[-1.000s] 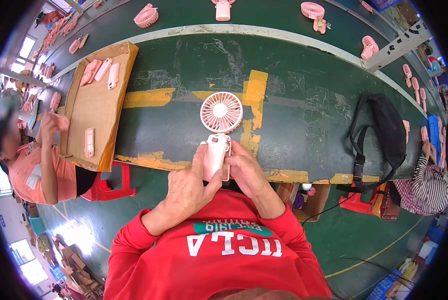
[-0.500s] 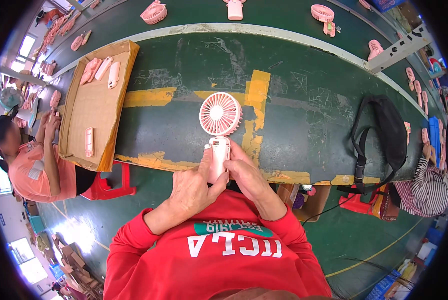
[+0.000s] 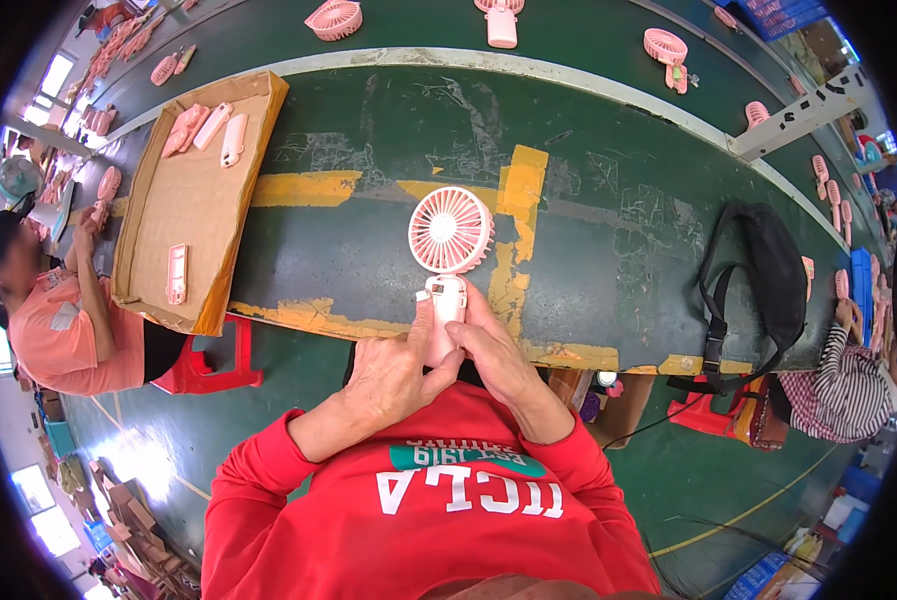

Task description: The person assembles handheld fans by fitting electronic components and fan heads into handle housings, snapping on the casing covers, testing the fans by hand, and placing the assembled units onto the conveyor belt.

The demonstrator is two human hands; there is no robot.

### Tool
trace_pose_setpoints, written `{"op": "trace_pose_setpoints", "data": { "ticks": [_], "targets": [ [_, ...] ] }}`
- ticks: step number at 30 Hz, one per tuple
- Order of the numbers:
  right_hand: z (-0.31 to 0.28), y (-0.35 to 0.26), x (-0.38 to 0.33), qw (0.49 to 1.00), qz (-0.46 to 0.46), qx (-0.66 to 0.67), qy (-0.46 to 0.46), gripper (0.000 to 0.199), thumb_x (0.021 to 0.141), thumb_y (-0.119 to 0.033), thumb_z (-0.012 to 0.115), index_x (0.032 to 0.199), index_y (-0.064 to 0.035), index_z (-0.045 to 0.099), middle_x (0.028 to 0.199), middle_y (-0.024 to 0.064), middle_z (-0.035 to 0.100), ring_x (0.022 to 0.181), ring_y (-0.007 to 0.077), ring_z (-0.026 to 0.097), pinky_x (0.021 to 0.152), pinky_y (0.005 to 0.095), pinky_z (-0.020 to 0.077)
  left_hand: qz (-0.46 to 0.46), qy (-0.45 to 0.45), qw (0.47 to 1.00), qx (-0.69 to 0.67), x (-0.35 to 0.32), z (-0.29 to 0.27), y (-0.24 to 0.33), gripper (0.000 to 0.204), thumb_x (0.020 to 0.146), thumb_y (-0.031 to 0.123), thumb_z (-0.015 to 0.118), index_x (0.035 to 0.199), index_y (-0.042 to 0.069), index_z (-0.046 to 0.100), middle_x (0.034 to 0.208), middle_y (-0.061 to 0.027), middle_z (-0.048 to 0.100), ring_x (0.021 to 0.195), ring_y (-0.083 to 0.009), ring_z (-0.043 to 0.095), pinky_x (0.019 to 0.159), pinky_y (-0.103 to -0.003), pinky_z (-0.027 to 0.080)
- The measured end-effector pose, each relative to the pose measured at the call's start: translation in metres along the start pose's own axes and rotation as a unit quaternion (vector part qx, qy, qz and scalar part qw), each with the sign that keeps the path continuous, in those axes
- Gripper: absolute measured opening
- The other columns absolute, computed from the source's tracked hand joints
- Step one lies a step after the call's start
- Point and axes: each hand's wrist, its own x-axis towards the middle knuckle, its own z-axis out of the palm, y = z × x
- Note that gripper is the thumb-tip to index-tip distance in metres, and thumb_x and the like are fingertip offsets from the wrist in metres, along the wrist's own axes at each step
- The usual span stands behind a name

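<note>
Head view: left hand [image 3: 383,375] and right hand [image 3: 496,360] both pinch the handle [image 3: 447,303] of a pink fan [image 3: 450,230], clock centre, by the six-o'clock edge of the surface [image 3: 618,270]; if either grip slackens or the thumbs press unevenly, it could twist or drop off that edge. Count: two hands, one held fan, one cardboard tray [image 3: 183,215] towards ten o'clock with four pink pieces [image 3: 176,273], one black bag [image 3: 765,280] at three.
</note>
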Motion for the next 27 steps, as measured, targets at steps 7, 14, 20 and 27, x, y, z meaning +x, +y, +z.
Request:
{"op": "trace_pose_setpoints", "data": {
  "ticks": [7, 14, 20, 27],
  "targets": [
    [0.014, 0.017, -0.002, 0.994, -0.033, -0.063, 0.083, 0.048, 0.099, -0.027, 0.041, 0.137, -0.001, 0.028, 0.127, 0.012, 0.045, 0.114, 0.0166, 0.045, 0.096, 0.0284, 0.0371, 0.069, 0.05, 0.996, 0.001, -0.005, 0.008, -0.008, 0.069, 0.076, 0.026, 0.065, 0.123, -0.018, 0.04, 0.051, -0.0161, 0.057, 0.04, -0.0292, 0.057, 0.04, -0.04, 0.046],
    [0.022, 0.02, -0.004, 0.99, -0.028, -0.008, 0.14, 0.045, 0.099, -0.025, 0.043, 0.135, -0.0014, 0.032, 0.122, 0.0091, 0.049, 0.109, 0.0143, 0.048, 0.091, 0.0269, 0.0403, 0.085, 0.041, 0.995, 0.011, -0.009, 0.012, -0.009, 0.075, 0.075, 0.027, 0.066, 0.127, -0.018, 0.035, 0.055, -0.0178, 0.058, 0.043, -0.0293, 0.058, 0.04, -0.04, 0.046],
    [0.022, 0.016, -0.004, 0.987, -0.041, 0.08, 0.133, 0.04, 0.098, -0.02, 0.043, 0.133, -0.0004, 0.036, 0.123, 0.0083, 0.05, 0.105, 0.0126, 0.051, 0.091, 0.0267, 0.0418, -0.024, 0.008, 0.999, -0.047, -0.009, -0.001, 0.002, 0.059, 0.079, 0.025, 0.068, 0.121, -0.009, 0.043, 0.075, -0.016, 0.063, 0.059, -0.0248, 0.063, 0.055, -0.034, 0.051],
    [0.019, 0.002, -0.006, 0.986, -0.074, 0.141, 0.049, 0.04, 0.097, -0.016, 0.046, 0.132, 0.0011, 0.037, 0.123, 0.0119, 0.052, 0.108, 0.015, 0.052, 0.093, 0.0296, 0.0426, -0.198, -0.203, 0.766, -0.578, 0.0, 0.012, -0.023, 0.038, 0.09, 0.034, 0.058, 0.096, -0.003, 0.051, 0.076, -0.0051, 0.06, 0.062, -0.0109, 0.059, 0.056, -0.026, 0.048]
  ]
}}
